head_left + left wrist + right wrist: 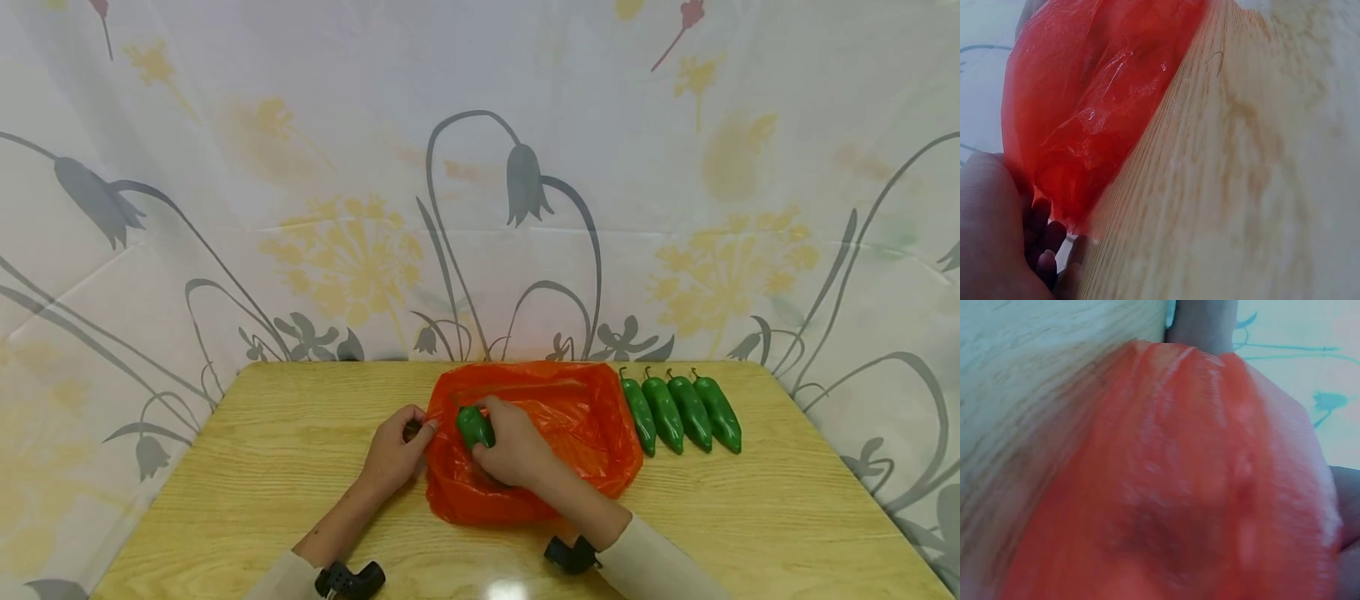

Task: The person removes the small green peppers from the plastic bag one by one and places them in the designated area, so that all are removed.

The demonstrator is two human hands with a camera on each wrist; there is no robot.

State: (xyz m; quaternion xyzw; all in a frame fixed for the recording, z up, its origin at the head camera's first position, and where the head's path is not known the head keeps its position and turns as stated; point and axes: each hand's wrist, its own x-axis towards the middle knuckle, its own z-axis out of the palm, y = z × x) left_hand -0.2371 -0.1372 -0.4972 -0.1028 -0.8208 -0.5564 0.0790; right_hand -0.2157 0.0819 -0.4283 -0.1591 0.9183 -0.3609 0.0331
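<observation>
An open red plastic bag (617, 417) sits on the table, its rim spread into a wide rectangle. With thumb and fingers, my left hand (393, 450) pinches the bag's left edge. My right hand (513, 446) reaches inside over the left half and grips a green pepper (474, 427), whose lower end is hidden by the hand. In the left wrist view, curled fingers of the left hand (991, 231) meet the bag's side (1104, 94). The bag (1179, 475) blocks most of the right wrist view, with only a bit of hand (1347, 562) at the right edge.
Several long green peppers (696, 412) lie side by side right of the bag, stems toward the back. The wooden table (285, 442) ends at a flower-printed cloth (480, 275) behind it.
</observation>
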